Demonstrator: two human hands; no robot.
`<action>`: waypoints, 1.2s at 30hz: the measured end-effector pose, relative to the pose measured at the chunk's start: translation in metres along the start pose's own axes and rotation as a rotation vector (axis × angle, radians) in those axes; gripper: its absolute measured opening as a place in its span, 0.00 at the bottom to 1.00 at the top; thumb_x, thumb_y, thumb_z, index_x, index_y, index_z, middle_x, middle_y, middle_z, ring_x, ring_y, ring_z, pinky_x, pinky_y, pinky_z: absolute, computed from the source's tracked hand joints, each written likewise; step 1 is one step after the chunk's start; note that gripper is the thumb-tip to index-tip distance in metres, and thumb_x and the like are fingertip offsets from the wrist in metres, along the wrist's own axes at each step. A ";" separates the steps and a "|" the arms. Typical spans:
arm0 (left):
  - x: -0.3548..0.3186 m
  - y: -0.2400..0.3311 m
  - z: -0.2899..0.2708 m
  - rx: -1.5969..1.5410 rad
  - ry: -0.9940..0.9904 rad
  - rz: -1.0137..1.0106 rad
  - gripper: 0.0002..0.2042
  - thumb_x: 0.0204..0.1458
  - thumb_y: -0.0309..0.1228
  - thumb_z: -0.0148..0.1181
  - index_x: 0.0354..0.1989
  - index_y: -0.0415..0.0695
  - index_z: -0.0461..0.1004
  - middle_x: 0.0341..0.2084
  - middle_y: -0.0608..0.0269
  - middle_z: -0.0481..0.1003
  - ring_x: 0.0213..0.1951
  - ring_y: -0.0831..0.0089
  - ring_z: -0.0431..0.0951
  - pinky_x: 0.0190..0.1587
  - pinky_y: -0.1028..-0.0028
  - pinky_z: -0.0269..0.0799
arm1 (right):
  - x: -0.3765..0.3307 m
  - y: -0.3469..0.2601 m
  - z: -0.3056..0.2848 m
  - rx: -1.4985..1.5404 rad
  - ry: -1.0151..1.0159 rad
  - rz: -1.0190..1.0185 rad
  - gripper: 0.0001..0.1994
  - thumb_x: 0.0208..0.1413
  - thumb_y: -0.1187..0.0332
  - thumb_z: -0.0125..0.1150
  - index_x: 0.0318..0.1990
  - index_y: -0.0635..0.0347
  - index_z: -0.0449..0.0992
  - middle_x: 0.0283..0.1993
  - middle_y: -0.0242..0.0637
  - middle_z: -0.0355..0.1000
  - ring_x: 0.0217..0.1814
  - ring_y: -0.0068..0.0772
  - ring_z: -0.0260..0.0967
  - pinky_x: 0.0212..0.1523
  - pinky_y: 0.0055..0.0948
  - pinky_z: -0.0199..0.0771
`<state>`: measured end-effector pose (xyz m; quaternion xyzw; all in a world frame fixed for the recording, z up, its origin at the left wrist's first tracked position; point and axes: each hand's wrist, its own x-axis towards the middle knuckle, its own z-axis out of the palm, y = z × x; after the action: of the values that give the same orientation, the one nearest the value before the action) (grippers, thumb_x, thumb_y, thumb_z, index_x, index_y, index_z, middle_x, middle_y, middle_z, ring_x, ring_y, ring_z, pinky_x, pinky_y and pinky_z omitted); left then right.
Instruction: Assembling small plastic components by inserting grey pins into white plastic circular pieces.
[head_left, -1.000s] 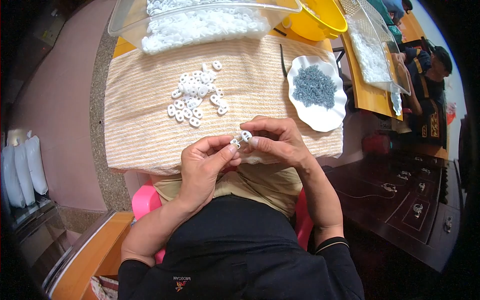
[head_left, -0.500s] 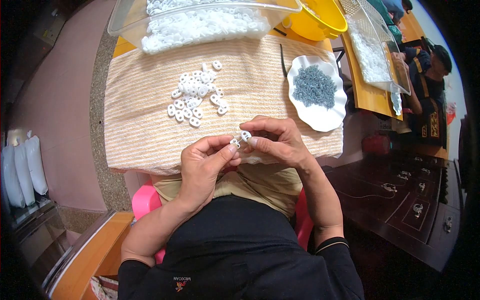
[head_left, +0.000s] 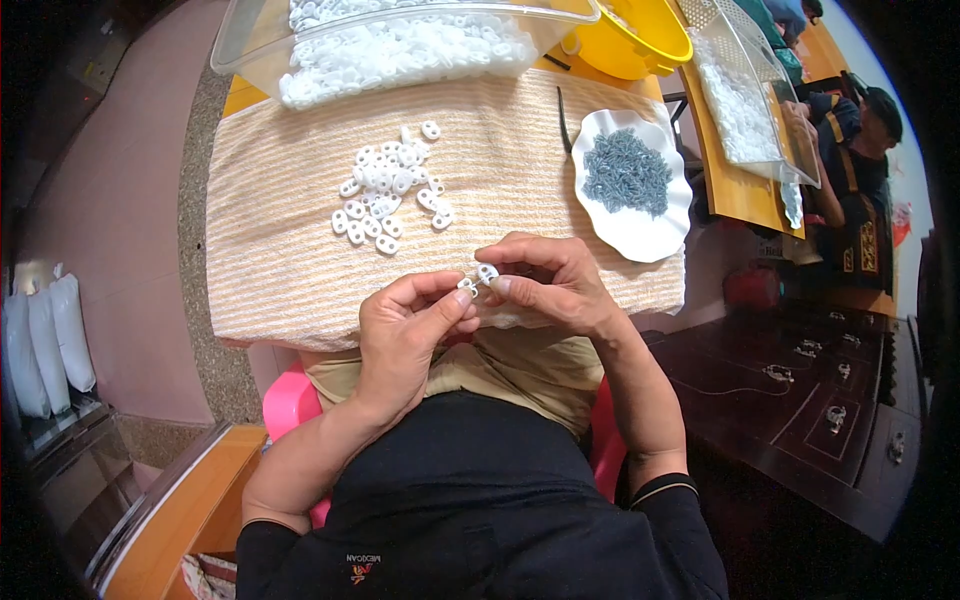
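white pieces (head_left: 487,271) pinched; grey bits (head_left: 627,172) in dish (head_left: 643,240)

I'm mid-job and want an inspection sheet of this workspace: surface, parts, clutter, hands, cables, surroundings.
Surface: striped cloth over a yellow table, lightly creased.
Parts: loose white pile on the cloth; grey pieces in a white plate at right.
Clutter: black strip left of the plate; clear bin and yellow tub at the far side.
Hands: left hand and right hand each pinch a small white piece; whether the two pieces touch is unclear.
Cables: thin pale line on the dark panel; cannot tell whether it is a cable.
Surroundings: another person at right; white bags at left.
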<state>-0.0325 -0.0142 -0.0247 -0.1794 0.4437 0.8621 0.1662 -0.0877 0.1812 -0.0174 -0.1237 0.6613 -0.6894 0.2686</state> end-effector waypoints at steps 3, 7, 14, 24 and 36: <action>0.000 0.000 0.001 -0.013 0.009 -0.002 0.10 0.54 0.21 0.59 0.43 0.32 0.73 0.31 0.57 0.77 0.31 0.75 0.78 0.37 0.77 0.79 | 0.000 0.000 0.000 0.011 -0.009 -0.016 0.14 0.56 0.77 0.59 0.50 0.68 0.74 0.38 0.30 0.70 0.40 0.17 0.67 0.41 0.18 0.67; 0.000 0.000 0.002 -0.013 0.016 0.003 0.09 0.53 0.19 0.58 0.42 0.33 0.73 0.30 0.57 0.77 0.31 0.75 0.78 0.37 0.76 0.80 | 0.000 0.004 -0.001 -0.075 0.027 -0.102 0.15 0.56 0.78 0.58 0.51 0.67 0.74 0.40 0.34 0.71 0.41 0.22 0.69 0.40 0.21 0.68; 0.000 0.000 0.002 0.001 0.025 0.000 0.09 0.53 0.19 0.58 0.42 0.33 0.73 0.30 0.58 0.77 0.31 0.75 0.78 0.37 0.76 0.78 | 0.002 0.013 -0.003 -1.012 0.240 -0.414 0.13 0.47 0.81 0.58 0.42 0.60 0.76 0.38 0.39 0.72 0.38 0.39 0.73 0.33 0.28 0.74; 0.000 -0.002 0.000 -0.006 0.016 0.014 0.09 0.53 0.20 0.59 0.43 0.34 0.73 0.30 0.58 0.76 0.31 0.75 0.78 0.37 0.76 0.78 | 0.005 0.005 0.001 -1.327 0.217 -0.541 0.16 0.40 0.79 0.62 0.40 0.60 0.76 0.36 0.38 0.73 0.34 0.39 0.73 0.31 0.32 0.74; 0.000 -0.001 0.000 -0.017 0.014 0.009 0.09 0.53 0.20 0.58 0.43 0.34 0.73 0.29 0.58 0.77 0.30 0.75 0.78 0.37 0.77 0.78 | 0.006 0.001 -0.001 -0.585 0.123 -0.487 0.16 0.51 0.82 0.57 0.49 0.64 0.73 0.36 0.39 0.69 0.34 0.33 0.68 0.34 0.24 0.67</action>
<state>-0.0324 -0.0139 -0.0250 -0.1847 0.4385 0.8653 0.1577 -0.0927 0.1787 -0.0197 -0.3067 0.7962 -0.5214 0.0102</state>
